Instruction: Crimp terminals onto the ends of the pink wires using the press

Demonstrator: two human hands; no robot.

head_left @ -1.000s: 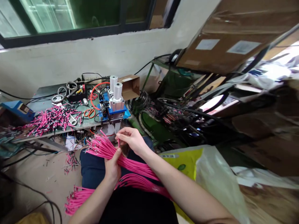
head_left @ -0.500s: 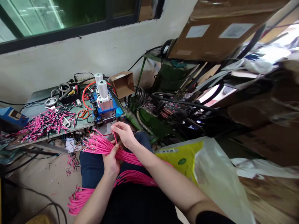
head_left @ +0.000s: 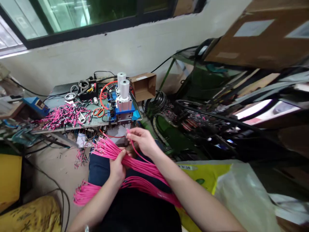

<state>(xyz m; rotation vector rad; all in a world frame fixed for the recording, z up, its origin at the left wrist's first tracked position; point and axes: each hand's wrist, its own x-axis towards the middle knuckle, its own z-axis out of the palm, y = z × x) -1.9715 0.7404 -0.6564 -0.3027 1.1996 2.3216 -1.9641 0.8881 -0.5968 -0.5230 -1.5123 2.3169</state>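
One pink wire [head_left: 135, 150] is pinched near its end between the thumb and fingers of the right hand [head_left: 145, 141], and its length is bowed back towards the upper bundle [head_left: 141, 167], seemingly so that it is kept apart from the rest. That bundle is clasped in the left hand [head_left: 117, 169]: the grip is wrapped round it, with the thumb pressed across the top, probably so that the strands are kept from sliding or fanning out. The lower bundle [head_left: 137, 183] is laid across the lap and crossed by the left forearm [head_left: 101, 199], perhaps to be kept close.

The wires are smooth, thin and bendy, apparently plastic-coated; their ends [head_left: 98, 146] are splayed unevenly and tipped with small pale pieces, possibly metal. On the bench [head_left: 58, 90], short pink and black scraps [head_left: 65, 116] are heaped in a bristly pile. Near them are set orange-handled scissors [head_left: 98, 112], likely within easy reach, and a blue machine [head_left: 125, 111] topped by two shiny silver cylinders [head_left: 125, 88]. Beside it, an open cardboard box [head_left: 144, 87] is placed, flat-sided and dull brown.
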